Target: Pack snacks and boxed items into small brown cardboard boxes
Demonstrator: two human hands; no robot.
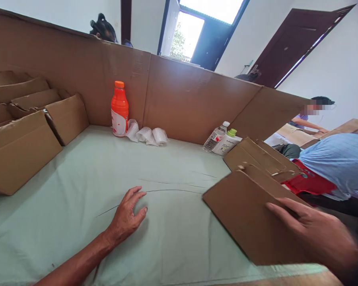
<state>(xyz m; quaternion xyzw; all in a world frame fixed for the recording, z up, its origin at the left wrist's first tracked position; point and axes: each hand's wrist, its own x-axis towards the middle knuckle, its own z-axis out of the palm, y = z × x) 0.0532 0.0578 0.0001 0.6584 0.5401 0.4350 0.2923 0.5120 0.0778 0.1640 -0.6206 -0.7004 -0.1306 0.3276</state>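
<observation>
My left hand [127,212] is low over the pale green cloth [179,230], fingers apart and holding nothing I can see. A long thin dark strand [173,190] runs across the cloth and passes behind that hand; whether they touch I cannot tell. At the right, my right hand [319,230], slightly blurred, grips the upper edge of a brown cardboard box [241,210], its thumb against the outer face and a finger over the edge. Behind this box stands another cardboard box [253,157].
Several cardboard boxes [20,147] stand at the left. Along the cardboard screen [179,99] are an orange bottle [119,109], crumpled clear plastic [149,135], a clear bottle [215,138] and a white tube [226,143]. People sit nearby; one wears a light blue top [340,159].
</observation>
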